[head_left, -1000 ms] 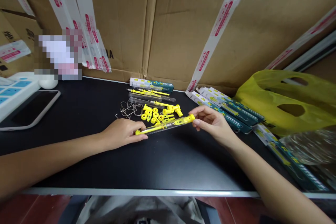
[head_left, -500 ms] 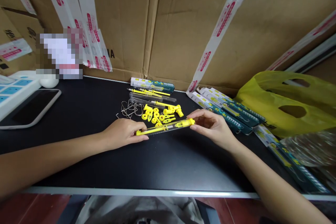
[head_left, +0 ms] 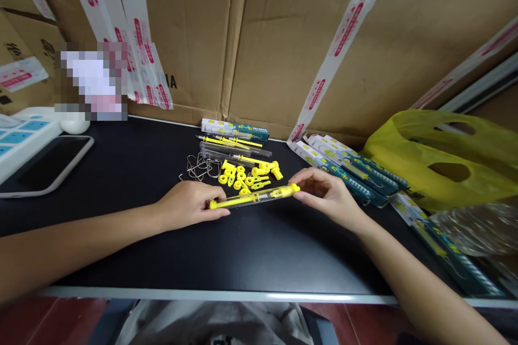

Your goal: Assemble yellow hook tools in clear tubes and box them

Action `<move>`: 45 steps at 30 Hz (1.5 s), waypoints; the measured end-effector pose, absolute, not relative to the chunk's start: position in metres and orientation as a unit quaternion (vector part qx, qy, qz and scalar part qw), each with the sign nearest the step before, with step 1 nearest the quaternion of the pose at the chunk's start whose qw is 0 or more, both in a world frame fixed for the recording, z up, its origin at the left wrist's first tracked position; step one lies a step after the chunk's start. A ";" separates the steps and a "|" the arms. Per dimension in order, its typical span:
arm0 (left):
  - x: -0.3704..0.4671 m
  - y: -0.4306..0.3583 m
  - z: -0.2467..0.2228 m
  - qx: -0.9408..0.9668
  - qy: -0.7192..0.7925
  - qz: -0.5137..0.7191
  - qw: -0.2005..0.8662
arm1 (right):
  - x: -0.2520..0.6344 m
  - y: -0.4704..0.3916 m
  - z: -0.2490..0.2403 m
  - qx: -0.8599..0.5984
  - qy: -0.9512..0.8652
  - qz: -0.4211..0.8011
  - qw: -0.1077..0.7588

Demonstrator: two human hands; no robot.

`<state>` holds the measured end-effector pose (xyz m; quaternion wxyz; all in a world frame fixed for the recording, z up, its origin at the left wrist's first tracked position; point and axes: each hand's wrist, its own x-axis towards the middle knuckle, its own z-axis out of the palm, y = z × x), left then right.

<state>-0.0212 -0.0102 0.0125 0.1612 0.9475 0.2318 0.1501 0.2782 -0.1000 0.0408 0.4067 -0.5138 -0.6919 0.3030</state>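
One clear tube with yellow ends mid-frame, one yellow plastic bag at right, one phone at left, two hands.

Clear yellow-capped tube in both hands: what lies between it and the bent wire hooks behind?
In the head view, loose small yellow plastic parts lie between the tube and wire hooks.

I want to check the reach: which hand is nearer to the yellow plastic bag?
Right. The right hand lies just left of the yellow plastic bag; the left hand is much farther left, beyond the clear tube.
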 end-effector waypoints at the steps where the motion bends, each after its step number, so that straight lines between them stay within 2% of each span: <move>1: -0.021 -0.010 0.012 0.946 0.234 0.156 0.159 | 0.277 -0.100 0.040 -0.518 -0.683 0.313 0.409; 8: -0.022 -0.010 0.012 0.940 0.251 0.176 0.150 | 0.267 -0.097 0.033 -0.509 -0.588 0.446 0.444; 13: -0.021 -0.010 0.013 0.935 0.262 0.175 0.165 | 0.266 -0.096 0.029 -0.479 -0.592 0.499 0.413; 19: -0.021 -0.010 0.012 0.925 0.261 0.168 0.220 | 0.273 -0.091 0.027 -0.505 -0.602 0.470 0.401; 26: -0.021 -0.008 0.007 0.915 0.228 0.220 0.249 | 0.286 -0.089 0.031 -0.533 -0.604 0.427 0.412; 37: -0.021 -0.007 0.008 0.911 0.234 0.216 0.262 | 0.284 -0.090 0.036 -0.530 -0.611 0.382 0.447; 45: -0.022 -0.009 0.012 0.906 0.248 0.199 0.281 | 0.276 -0.096 0.037 -0.532 -0.650 0.344 0.420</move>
